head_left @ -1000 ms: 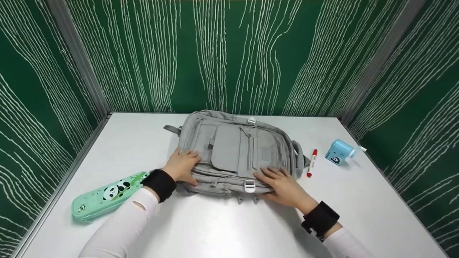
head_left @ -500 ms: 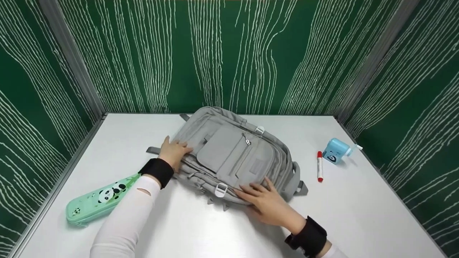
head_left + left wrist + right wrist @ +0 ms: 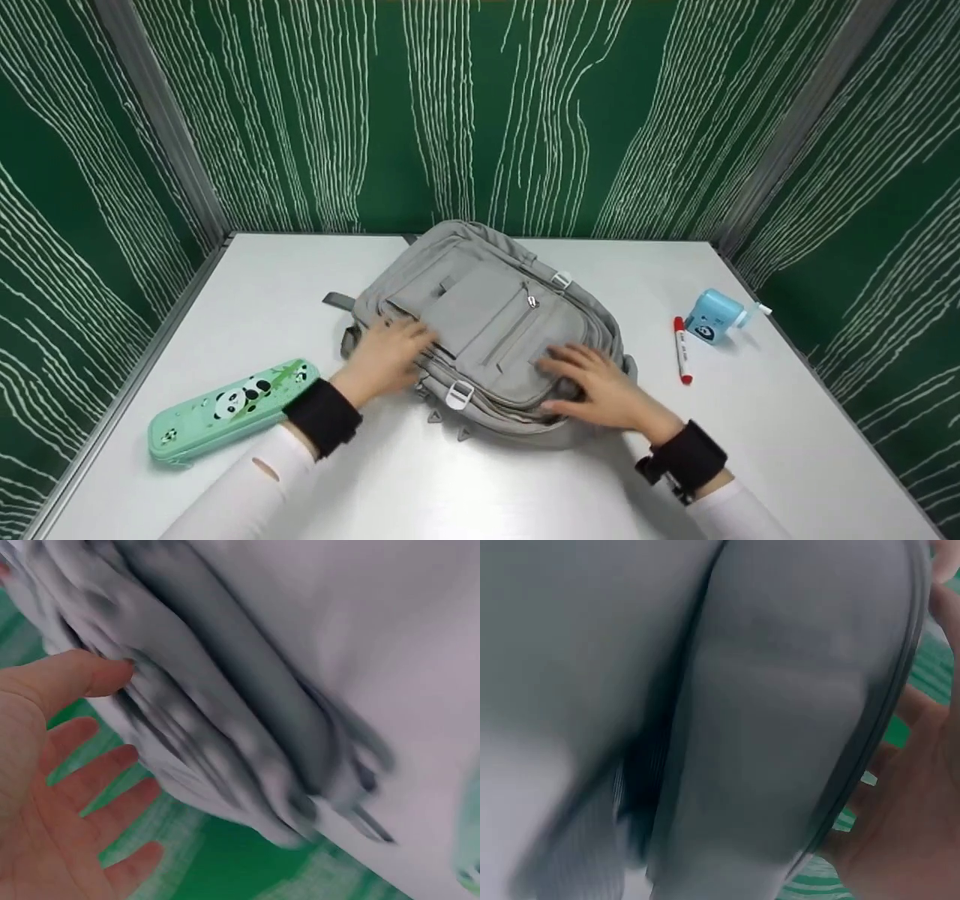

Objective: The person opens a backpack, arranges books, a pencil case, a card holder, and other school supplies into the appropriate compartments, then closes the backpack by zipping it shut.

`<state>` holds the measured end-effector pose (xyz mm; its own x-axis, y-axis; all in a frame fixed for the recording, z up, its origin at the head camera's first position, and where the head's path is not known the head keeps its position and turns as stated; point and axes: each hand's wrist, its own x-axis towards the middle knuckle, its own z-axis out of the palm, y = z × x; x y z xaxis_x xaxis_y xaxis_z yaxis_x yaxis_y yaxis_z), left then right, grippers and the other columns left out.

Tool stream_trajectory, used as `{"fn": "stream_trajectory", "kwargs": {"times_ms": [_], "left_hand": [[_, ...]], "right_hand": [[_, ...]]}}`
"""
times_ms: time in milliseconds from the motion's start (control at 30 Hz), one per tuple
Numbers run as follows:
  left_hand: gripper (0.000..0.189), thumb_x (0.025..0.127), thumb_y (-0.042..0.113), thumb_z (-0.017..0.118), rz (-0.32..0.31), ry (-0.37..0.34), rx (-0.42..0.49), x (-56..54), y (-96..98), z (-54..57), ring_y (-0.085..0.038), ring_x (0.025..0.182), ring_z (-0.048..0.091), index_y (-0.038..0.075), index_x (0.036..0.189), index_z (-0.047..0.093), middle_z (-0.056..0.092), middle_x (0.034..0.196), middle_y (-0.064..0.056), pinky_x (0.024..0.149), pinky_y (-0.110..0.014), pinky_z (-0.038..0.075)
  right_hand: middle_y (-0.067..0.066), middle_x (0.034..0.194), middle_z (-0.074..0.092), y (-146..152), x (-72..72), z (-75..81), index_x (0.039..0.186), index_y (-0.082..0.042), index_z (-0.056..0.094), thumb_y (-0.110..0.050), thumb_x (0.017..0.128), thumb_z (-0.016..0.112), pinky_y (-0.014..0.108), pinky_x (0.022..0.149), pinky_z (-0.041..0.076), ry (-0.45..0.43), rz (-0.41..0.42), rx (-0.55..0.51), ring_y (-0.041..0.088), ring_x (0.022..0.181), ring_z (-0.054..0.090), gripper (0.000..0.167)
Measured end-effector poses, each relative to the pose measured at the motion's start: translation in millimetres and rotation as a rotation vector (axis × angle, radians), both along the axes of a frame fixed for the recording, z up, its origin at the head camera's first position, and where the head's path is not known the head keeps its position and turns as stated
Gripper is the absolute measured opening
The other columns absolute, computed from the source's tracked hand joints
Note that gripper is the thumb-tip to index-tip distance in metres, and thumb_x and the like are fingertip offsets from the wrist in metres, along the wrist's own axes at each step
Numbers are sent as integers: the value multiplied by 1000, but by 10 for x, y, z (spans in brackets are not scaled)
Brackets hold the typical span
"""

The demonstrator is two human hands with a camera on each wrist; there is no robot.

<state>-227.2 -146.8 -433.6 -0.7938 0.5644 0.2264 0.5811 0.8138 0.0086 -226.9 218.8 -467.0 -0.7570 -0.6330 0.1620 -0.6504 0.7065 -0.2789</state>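
A grey backpack (image 3: 487, 322) lies at a slant on the white table, front pocket and zipper upward. My left hand (image 3: 386, 356) is over its near left side, somewhat blurred. In the left wrist view the spread fingers of that hand (image 3: 82, 765) show with nothing between them; whether they touch the fabric I cannot tell. At the backpack's near right corner is my right hand (image 3: 600, 386), fingers apart and loosely bent over the front. The right wrist view has this hand (image 3: 907, 795) beside the grey fabric (image 3: 780, 727), its fingertips partly hidden behind the bag's edge.
A green panda pencil case (image 3: 232, 409) lies to the left, close to my left wrist. Right of the backpack are a red-capped marker (image 3: 682, 351) and a light blue panda-print pencil sharpener (image 3: 716, 316). Green patterned walls stand behind the table's far edge (image 3: 300, 238) and at both sides.
The backpack has turned clockwise, its right end swinging nearer to me. Both hands moved with it, and now the left has shifted in over its front. The marker has also shifted and turned slightly.
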Motion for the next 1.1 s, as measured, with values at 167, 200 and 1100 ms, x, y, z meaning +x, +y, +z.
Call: {"fn": "stream_trajectory", "kwargs": {"times_ms": [167,200,1100], "left_hand": [[69,86,46,77,-112,-88,-9,290,486,-8,-34,138,56,14,144,56,59,148,-12,120,-59,40],[70,88,51,74,-114,-94,-28,332,576,-20,-33,139,56,16,145,55,59,149,-11,120,-56,42],[91,83,63,75,-53,-316,-11,80,550,-237,-34,154,37,21,157,42,40,166,-6,128,-63,21]], "right_hand": [[25,159,43,243,-282,108,145,-18,58,-59,78,80,81,117,20,-22,-57,65,57,148,34,82],[24,160,42,270,-330,126,145,-18,59,-60,76,81,81,117,18,-32,-69,75,57,148,32,84],[29,136,62,-122,172,80,138,-7,64,-63,80,77,59,72,62,97,-265,173,53,94,70,82]]}}
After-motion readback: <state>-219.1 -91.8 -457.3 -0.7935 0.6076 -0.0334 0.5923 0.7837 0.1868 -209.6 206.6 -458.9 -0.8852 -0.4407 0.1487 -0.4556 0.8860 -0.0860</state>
